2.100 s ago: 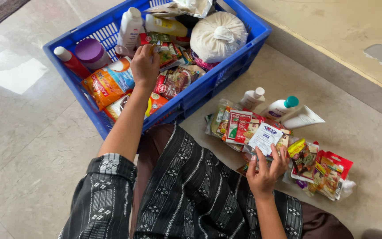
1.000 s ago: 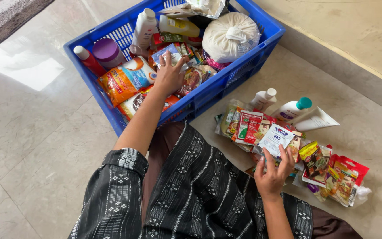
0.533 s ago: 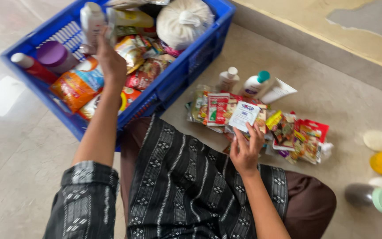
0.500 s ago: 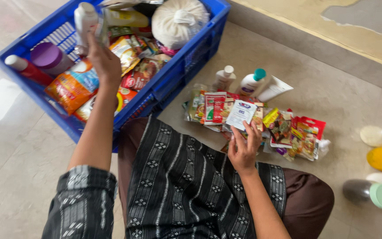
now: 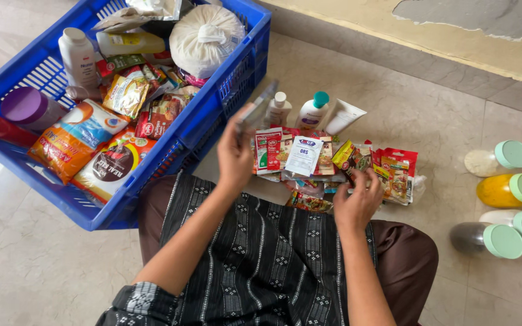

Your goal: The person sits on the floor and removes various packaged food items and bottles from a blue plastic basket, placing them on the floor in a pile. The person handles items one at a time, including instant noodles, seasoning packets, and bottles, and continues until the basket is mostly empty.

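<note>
- left hand point(image 5: 235, 158) pinching a small blurry sachet point(image 5: 257, 110), lifted over the pile of colourful foil packets point(image 5: 327, 163)
- right hand point(image 5: 356, 202) fingers curled onto that pile, grip unclear
- blue plastic crate point(image 5: 212, 111) just beside

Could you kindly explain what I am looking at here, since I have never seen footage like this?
There is no machine: the one picture comes from a camera on a person's head, looking down at their own two bare hands as they sit on a tiled floor. The left hand holds up a small sachet, blurred, between the crate and the pile. The right hand rests on a pile of packets spread on the floor. Behind the pile stand two small bottles and a white tube. To the left is a blue crate full of groceries. Four jars lie at the right.
</note>
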